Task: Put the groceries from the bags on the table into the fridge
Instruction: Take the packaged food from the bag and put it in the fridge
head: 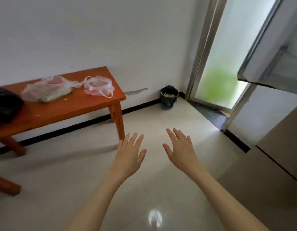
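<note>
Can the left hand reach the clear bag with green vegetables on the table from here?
Probably not yet: the left hand is open over the floor, well short of the clear bag on the table. Nothing blocks the way.

Both arms are reaching out over the pale tiled floor (pixel 78 180), left hand (pixel 128 155) and right hand (pixel 181 151) sitting side by side, palms down, fingers (pixel 171 133) spread, holding nothing. Off to the left the orange worktop (pixel 69 107) is carrying two clear plastic bags (pixel 46 90) (pixel 98 87) and a black bag (pixel 5 105) at the edge. A small dark bin (pixel 168 97) is sitting in the corner, and the fridge (pixel 277 64) door is hanging open on the right.
</note>
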Demonstrator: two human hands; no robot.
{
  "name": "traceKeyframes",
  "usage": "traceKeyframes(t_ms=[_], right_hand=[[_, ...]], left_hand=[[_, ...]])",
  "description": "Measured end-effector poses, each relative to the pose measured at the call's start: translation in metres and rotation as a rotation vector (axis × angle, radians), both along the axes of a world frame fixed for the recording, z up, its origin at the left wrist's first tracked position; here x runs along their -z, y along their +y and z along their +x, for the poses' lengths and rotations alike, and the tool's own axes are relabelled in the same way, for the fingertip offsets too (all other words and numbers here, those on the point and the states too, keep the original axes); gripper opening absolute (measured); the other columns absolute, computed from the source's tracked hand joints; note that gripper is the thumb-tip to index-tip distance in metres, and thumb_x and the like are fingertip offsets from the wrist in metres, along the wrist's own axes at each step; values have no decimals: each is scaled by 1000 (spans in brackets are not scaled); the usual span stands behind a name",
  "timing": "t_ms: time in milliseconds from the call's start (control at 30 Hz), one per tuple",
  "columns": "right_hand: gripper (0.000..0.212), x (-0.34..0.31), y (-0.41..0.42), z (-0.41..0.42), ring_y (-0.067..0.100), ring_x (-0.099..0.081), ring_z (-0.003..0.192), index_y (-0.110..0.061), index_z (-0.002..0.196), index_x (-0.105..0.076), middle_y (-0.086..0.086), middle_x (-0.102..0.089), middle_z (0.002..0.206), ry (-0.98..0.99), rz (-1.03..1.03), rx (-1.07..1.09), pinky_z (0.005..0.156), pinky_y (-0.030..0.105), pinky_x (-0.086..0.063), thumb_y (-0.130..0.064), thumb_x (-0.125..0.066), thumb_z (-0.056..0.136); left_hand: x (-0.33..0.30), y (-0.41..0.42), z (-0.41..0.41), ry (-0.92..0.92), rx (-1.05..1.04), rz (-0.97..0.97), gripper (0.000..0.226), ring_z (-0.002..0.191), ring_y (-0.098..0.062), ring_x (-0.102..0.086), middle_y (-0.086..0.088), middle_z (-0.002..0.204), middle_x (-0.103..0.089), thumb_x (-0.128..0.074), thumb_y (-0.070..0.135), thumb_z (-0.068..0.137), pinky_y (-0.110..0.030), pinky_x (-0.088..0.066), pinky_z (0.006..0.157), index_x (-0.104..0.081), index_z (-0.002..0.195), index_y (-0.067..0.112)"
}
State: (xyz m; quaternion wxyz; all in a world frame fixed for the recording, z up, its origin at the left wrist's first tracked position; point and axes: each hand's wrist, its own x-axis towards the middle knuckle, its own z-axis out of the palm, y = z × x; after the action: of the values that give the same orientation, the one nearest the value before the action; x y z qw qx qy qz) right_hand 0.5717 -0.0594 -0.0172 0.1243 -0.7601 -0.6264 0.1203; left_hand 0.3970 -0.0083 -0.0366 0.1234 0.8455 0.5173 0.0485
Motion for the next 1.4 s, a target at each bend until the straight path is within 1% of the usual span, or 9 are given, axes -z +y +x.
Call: traceKeyframes(t_ms=[200,333,500,633,767,933,1133,1233,1400], right_hand=[[57,3,74,-76,22,-7,146,-23,148,-14,5,-13,157,4,16,-135,118,45,-7,-40,-35,98],[57,7,130,-116,21,-10,145,-22,148,-16,5,-16,156,15,35,-212,117,46,-9,-40,-36,98],[55,13,213,-160,22,-18,143,-20,145,-22,3,-24,153,25,56,-298,116,47,-13,-36,-41,97],[58,15,293,-193,22,-12,145,-21,147,-18,3,-18,156,71,65,-343,116,44,-9,-39,-39,97],[58,7,364,-222,22,-9,145,-21,148,-16,4,-16,157,90,77,-398,118,44,-8,-40,-38,97],[57,14,426,-253,23,-10,145,-22,148,-16,4,-17,156,104,20,-449,118,44,-9,-42,-36,97],[56,32,496,-283,22,-10,145,-22,148,-15,4,-14,157,89,-64,-465,118,44,-8,-41,-33,98],[55,41,534,-301,21,-11,145,-21,148,-16,4,-16,156,99,-59,-457,118,42,-9,-41,-32,99],[54,57,607,-339,24,-14,144,-21,147,-19,5,-19,156,142,-104,-389,117,40,-14,-40,-34,98]], left_hand=[[-7,40,-78,-28,-162,-39,56,145,-23,0,-1,157,-5,-28,42,98,-44,-8,118,-10,148,23],[-7,79,-115,-51,-206,-24,56,144,-23,0,-1,157,-7,-28,39,98,-44,-10,117,-10,148,21],[8,143,-168,-2,-297,-53,57,144,-22,3,-2,157,-5,-29,39,98,-42,-10,117,-9,148,19],[0,215,-209,-49,-367,-21,56,144,-21,2,-2,157,-6,-28,40,98,-39,-4,117,-11,148,20],[-16,284,-242,-71,-410,50,55,144,-20,0,0,157,-8,-31,39,98,-40,-6,117,-13,148,23],[-3,339,-271,-41,-465,-53,55,144,-20,1,0,157,-7,-28,40,98,-42,-8,118,-12,148,24],[18,407,-301,-64,-465,-146,55,144,-19,3,0,157,-6,-26,44,98,-42,-6,118,-12,148,25],[24,452,-323,-73,-450,-135,55,144,-18,4,1,157,-6,-26,45,98,-40,-5,118,-13,148,26],[34,536,-365,-82,-356,-111,50,144,-17,-5,1,155,-17,-28,42,98,-41,-10,118,-23,145,26]])
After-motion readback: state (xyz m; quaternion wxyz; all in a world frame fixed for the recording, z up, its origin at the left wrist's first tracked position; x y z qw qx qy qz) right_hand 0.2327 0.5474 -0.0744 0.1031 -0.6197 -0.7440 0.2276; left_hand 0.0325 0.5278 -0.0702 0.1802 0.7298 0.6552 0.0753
